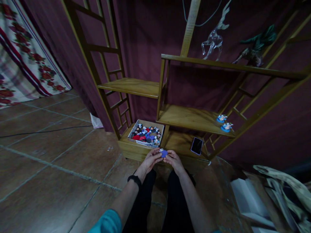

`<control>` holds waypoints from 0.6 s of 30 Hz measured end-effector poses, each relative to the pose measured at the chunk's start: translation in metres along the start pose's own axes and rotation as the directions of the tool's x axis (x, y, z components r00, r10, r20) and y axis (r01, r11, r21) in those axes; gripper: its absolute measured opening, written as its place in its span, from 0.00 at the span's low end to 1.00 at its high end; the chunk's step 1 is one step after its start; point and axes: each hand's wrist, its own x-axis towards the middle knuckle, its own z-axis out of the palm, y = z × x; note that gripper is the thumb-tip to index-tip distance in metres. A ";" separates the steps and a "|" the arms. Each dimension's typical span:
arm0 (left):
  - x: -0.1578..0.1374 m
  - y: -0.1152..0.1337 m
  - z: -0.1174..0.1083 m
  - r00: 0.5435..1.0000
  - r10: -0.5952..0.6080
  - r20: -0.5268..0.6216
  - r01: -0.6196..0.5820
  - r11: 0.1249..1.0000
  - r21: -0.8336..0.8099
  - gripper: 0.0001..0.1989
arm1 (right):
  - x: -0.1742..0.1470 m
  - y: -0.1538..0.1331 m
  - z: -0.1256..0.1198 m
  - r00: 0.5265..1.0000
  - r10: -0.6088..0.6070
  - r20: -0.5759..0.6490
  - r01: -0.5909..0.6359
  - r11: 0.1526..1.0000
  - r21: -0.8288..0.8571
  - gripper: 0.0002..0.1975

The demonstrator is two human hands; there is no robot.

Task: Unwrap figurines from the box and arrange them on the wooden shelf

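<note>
At the frame's lower centre, just below an open box [152, 124] of small figurines [150, 137], the left hand [151, 158] and right hand [174, 159], both partly curled, pinch a purple-based figurine [164, 153], seemingly a two-handed handling step whose next move calls for light fingertip control.

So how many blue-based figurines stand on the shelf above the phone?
2: a rear figurine and a front figurine, close together at the right end of that shelf.
</note>
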 end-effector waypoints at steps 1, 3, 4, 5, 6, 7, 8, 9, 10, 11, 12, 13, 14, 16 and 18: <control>-0.001 0.001 0.001 1.000 0.006 0.011 -0.006 1.000 0.004 0.23 | 0.000 0.000 0.000 1.000 -0.006 -0.002 0.006 1.000 0.003 0.17; -0.003 0.002 0.002 0.999 0.022 0.036 -0.022 1.000 0.013 0.25 | 0.001 0.001 0.000 1.000 -0.017 -0.004 0.017 1.000 0.005 0.17; -0.004 0.003 0.003 0.998 0.025 0.050 -0.026 0.999 0.018 0.25 | 0.001 0.001 0.000 1.000 -0.022 -0.005 0.023 1.000 0.002 0.17; -0.006 0.004 0.004 0.998 0.024 0.063 -0.025 0.999 0.023 0.25 | 0.002 0.002 0.000 1.000 -0.028 -0.005 0.028 1.000 -0.003 0.17; -0.006 0.005 0.004 0.997 0.018 0.077 -0.020 0.999 0.027 0.24 | 0.002 0.002 0.000 0.999 -0.034 -0.005 0.034 0.999 -0.009 0.16; -0.007 0.005 0.005 0.996 0.009 0.090 -0.012 0.999 0.031 0.23 | 0.002 0.002 0.001 0.999 -0.042 -0.005 0.042 0.999 -0.017 0.16; -0.008 0.006 0.005 0.995 0.003 0.098 -0.006 0.999 0.032 0.23 | 0.002 0.002 0.001 0.999 -0.054 -0.005 0.053 0.998 -0.030 0.15; -0.008 0.006 0.005 0.995 -0.001 0.098 -0.002 1.000 0.030 0.22 | 0.003 0.002 0.002 0.998 -0.069 -0.008 0.069 0.996 -0.050 0.15; -0.008 0.006 0.004 0.996 -0.001 0.089 -0.002 1.000 0.024 0.22 | 0.003 0.003 0.002 0.996 -0.090 -0.012 0.089 0.993 -0.077 0.14; -0.008 0.006 0.004 0.997 0.000 0.074 -0.001 1.000 0.014 0.21 | 0.004 0.003 0.002 0.993 -0.113 -0.016 0.111 0.988 -0.108 0.14; -0.008 0.006 0.004 0.998 -0.003 0.058 0.003 1.000 0.002 0.21 | 0.004 0.003 0.002 0.990 -0.137 -0.021 0.133 0.982 -0.138 0.13; -0.008 0.006 0.004 0.999 -0.007 0.046 0.008 1.000 -0.010 0.22 | 0.004 0.003 0.002 0.987 -0.158 -0.025 0.152 0.975 -0.161 0.13; -0.008 0.006 0.005 0.999 -0.012 0.045 0.013 1.000 -0.019 0.22 | 0.005 0.004 0.002 0.985 -0.173 -0.028 0.166 0.971 -0.173 0.13; -0.008 0.006 0.006 0.997 -0.014 0.073 0.016 1.000 -0.026 0.21 | 0.005 0.004 0.002 0.983 -0.179 -0.033 0.171 0.970 -0.175 0.13; -0.009 0.006 0.007 0.994 -0.004 0.110 0.006 1.000 -0.017 0.19 | 0.005 0.004 0.002 0.984 -0.173 -0.036 0.165 0.972 -0.165 0.12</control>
